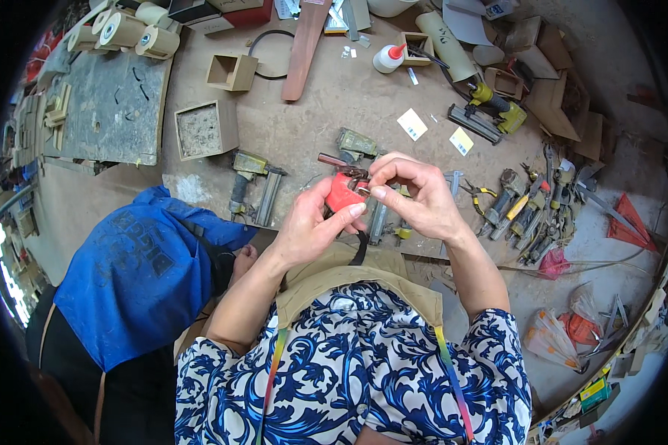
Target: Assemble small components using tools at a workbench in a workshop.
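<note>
My left hand (309, 224) holds a red, rounded object (344, 193) up over the near edge of the bench, its thumb across the lower side. A dark brown bar and darker fittings stick out at the object's top; its exact kind does not show. On the right side of the object, my right hand (412, 194) has thumb and forefinger pinched together close to a small shiny part. Whatever lies between those fingertips is too small to make out. Behind and below my hands lie nail guns, one with a yellow-green body (357, 143), partly covered.
Another nail gun (254, 185) rests left of my hands. Pliers (479, 199) and piled air tools (523, 211) lie at right. Farther back are a wooden box (206, 130), a glue bottle (388, 58) and a brown strip (305, 52). A person in blue cloth (145, 274) is close at left.
</note>
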`<state>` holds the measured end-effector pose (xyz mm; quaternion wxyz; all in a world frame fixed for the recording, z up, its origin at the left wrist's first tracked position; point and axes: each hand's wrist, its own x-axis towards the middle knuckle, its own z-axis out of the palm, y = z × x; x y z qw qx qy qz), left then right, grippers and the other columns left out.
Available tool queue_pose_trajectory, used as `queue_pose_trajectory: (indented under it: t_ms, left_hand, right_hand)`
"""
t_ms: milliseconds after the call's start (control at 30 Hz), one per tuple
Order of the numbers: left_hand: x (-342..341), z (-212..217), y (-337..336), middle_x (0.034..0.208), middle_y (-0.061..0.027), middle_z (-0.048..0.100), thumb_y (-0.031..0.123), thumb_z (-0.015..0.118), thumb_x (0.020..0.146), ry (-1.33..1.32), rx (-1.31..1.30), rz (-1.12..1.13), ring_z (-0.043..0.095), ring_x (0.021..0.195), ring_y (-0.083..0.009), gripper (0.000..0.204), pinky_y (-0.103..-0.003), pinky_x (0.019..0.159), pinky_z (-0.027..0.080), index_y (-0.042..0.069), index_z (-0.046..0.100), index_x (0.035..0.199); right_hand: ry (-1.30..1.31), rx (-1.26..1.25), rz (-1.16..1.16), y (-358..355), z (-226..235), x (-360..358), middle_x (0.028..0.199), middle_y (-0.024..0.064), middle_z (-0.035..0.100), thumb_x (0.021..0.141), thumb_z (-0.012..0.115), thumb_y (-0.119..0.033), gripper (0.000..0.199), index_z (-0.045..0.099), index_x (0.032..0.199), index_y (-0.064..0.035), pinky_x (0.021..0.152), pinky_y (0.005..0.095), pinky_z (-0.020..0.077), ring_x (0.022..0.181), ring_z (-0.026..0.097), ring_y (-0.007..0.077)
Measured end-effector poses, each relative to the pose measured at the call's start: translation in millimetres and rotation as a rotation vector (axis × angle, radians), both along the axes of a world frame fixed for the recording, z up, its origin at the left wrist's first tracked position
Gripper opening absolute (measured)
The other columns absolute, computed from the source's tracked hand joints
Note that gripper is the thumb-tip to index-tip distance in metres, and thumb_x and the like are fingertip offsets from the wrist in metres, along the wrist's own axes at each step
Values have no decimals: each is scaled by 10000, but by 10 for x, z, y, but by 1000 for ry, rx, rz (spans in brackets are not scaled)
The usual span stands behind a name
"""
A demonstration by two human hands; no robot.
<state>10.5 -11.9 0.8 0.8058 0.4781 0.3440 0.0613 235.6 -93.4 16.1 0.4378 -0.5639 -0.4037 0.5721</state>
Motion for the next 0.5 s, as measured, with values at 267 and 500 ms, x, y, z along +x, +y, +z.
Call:
queue_pose_trajectory:
  t_ms: [267,500]
  left_hand:
    - [-33,-8,-13,1077,-119,735,120,664,1060,-39,-89,33,750,876,-186,332,-295,753,600,-25,557,1338]
    - [-59,0,18,1084,-132,734,112,655,1061,-169,-214,21,753,881,-200,333,-313,770,608,-26,549,1345]
  right_hand:
    - [-323,180,-142,9,132,-27,1128,102,686,943,740,-40,139,730,1062,31,934,333,516,1068,650,174]
    - [-128,16,-118,31,226,61,1087,117,713,927,739,-17,135,731,1053,32,896,346,543,989,683,194]
